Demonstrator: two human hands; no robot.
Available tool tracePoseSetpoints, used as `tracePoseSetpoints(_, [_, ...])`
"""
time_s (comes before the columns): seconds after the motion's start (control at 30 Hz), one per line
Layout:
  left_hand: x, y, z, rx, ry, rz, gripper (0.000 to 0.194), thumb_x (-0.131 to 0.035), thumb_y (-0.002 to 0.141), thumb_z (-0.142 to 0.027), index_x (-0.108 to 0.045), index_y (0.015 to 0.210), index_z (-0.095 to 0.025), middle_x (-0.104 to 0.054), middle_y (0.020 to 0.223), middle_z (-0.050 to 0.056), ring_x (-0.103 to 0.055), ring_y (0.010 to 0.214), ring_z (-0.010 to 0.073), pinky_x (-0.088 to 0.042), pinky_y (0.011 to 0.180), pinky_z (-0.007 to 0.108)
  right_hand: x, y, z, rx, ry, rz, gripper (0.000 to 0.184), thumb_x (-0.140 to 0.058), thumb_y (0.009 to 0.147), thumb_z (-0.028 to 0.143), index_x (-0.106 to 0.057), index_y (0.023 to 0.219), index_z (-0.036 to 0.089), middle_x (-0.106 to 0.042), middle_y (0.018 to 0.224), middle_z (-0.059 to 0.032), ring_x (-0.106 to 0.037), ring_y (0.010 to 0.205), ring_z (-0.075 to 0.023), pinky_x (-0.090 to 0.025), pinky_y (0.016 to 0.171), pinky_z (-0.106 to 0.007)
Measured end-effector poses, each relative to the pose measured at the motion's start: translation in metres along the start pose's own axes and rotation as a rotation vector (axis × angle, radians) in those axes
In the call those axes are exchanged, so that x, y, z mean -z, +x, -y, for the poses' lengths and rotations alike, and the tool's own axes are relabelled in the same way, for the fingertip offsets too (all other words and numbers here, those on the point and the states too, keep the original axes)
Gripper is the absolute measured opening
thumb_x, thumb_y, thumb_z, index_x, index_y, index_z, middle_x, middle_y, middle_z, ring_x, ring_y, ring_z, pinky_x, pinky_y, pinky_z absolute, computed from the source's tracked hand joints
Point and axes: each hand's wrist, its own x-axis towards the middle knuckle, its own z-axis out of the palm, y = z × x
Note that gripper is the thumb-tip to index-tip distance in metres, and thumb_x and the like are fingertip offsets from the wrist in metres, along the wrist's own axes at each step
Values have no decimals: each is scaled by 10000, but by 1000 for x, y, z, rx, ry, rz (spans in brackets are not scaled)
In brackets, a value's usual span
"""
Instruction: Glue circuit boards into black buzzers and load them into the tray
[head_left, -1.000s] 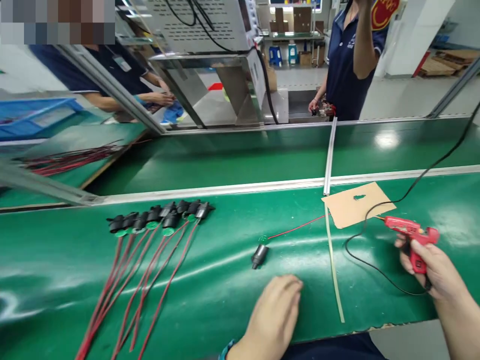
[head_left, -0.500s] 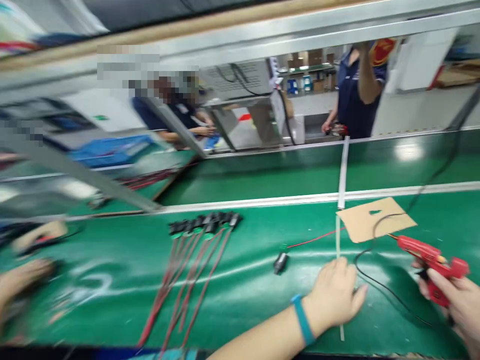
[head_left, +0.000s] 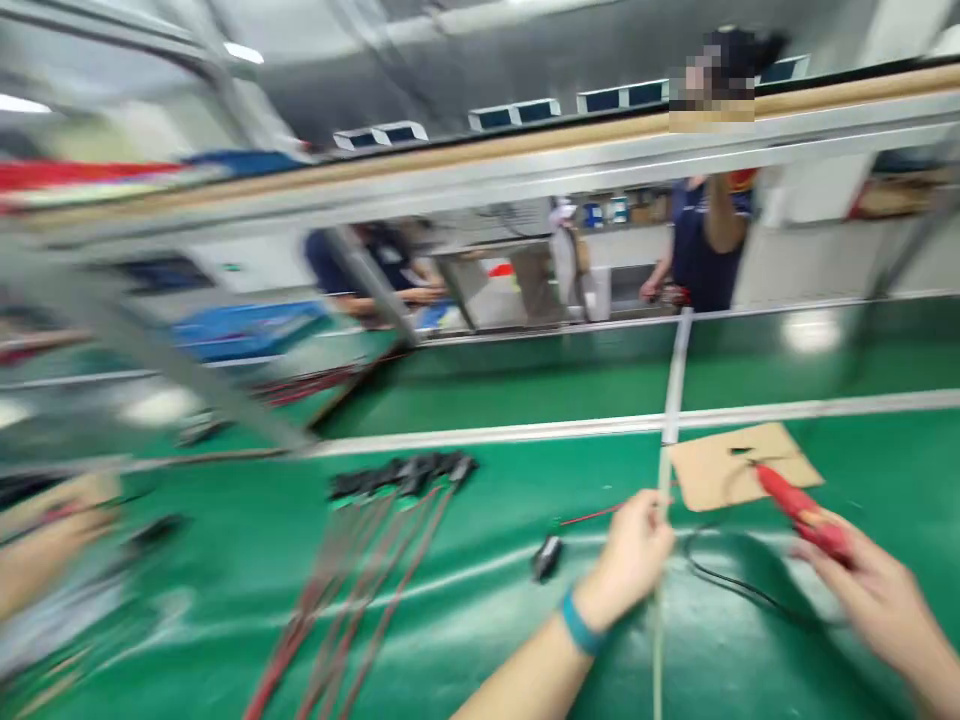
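My left hand (head_left: 634,545), with a teal band on its wrist, is closed, its curled fingers over a pale narrow strip (head_left: 664,475) on the green table. What the fingers hold, if anything, is hidden. A thin red wire (head_left: 589,516) runs from a black cylindrical part (head_left: 548,557) towards that hand and passes behind it. My right hand (head_left: 855,570) is wrapped around a red glue gun (head_left: 802,515). The gun's tip points at a tan piece of cardboard (head_left: 712,475) with a dark spot on it.
Several black parts with red wires (head_left: 405,475) lie in a row left of centre. A black cord (head_left: 731,580) curls below the cardboard. At far left, another person's hand (head_left: 67,545) is blurred. A metal shelf frame (head_left: 480,190) crosses overhead; people stand beyond the table.
The view has tilted upward. My left hand has gone from lying flat to curled, farther up the strip. My right hand has moved the glue gun left, its tip now over the cardboard.
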Motion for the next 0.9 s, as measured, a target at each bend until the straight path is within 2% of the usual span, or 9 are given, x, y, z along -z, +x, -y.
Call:
tracePoseSetpoints(0.07, [13, -5, -3, -21, -176, 114, 235, -332, 946, -193, -547, 1041, -206, -430, 559, -77, -450, 446, 126, -391, 430, 223, -3, 3, 13, 173, -75, 72, 269, -704, 903, 402, -732, 1106, 228, -698, 1227, -122, -644, 1146, -309, -517, 1032, -475])
tracePoseSetpoints(0.1, [16, -6, -5, -1, -279, 187, 259, -289, 994, -290, -530, 1028, -203, -357, 508, -103, -346, 386, 106, -317, 384, 196, -8, 9, 19, 269, -99, 128, 291, -637, 947, 378, -707, 1179, 217, -683, 1262, -132, -632, 1182, -309, -510, 1046, -468])
tracePoseSetpoints(0.17, [19, -12, -11, 208, -648, 290, 348, -400, 990, -518, -544, 963, -202, -368, 516, -102, -278, 395, 71, -222, 380, 161, -20, 28, 25, 339, -131, 106, 279, -606, 964, 360, -689, 1201, 239, -685, 1249, -95, -639, 1172, -258, -513, 1050, -402])
tracePoseSetpoints(0.27, [15, -26, -25, 367, -904, 435, 452, -600, 873, -647, -552, 842, -198, -379, 519, -99, -278, 392, 43, -194, 386, 143, -37, 55, 27, 428, -150, 55, 278, -554, 990, 288, -648, 1241, 218, -655, 1236, -115, -627, 1163, -236, -512, 1046, -402])
tracePoseSetpoints(0.33, [9, -33, -34, 379, -947, 486, 477, -647, 836, -664, -569, 836, -193, -387, 536, -98, -276, 379, 33, -185, 376, 141, -46, 66, 26, 446, -159, 26, 281, -550, 983, 253, -639, 1245, 206, -630, 1230, -129, -617, 1160, -238, -505, 1052, -422])
tracePoseSetpoints(0.5, [-2, -33, -45, 344, -943, 507, 482, -660, 830, -650, -621, 925, -179, -432, 595, -80, -318, 378, 34, -179, 358, 146, -59, 70, 24, 481, -196, 30, 316, -530, 969, 185, -625, 1269, 207, -581, 1250, -136, -585, 1193, -243, -491, 1073, -445])
tracePoseSetpoints(0.7, [-5, -30, -49, 377, -959, 524, 522, -692, 788, -657, -638, 959, -167, -468, 610, -75, -309, 355, 21, -179, 335, 152, -66, 61, 30, 489, -268, 11, 367, -494, 958, 142, -606, 1302, 202, -534, 1336, -156, -567, 1238, -254, -487, 1089, -457])
tracePoseSetpoints(0.9, [-7, -31, -45, 390, -1044, 512, 402, -672, 859, -546, -645, 997, -170, -492, 669, -65, -322, 375, 12, -162, 329, 137, -68, 58, 28, 473, -328, -25, 374, -486, 959, 144, -604, 1312, 189, -512, 1380, -183, -549, 1266, -301, -484, 1089, -518])
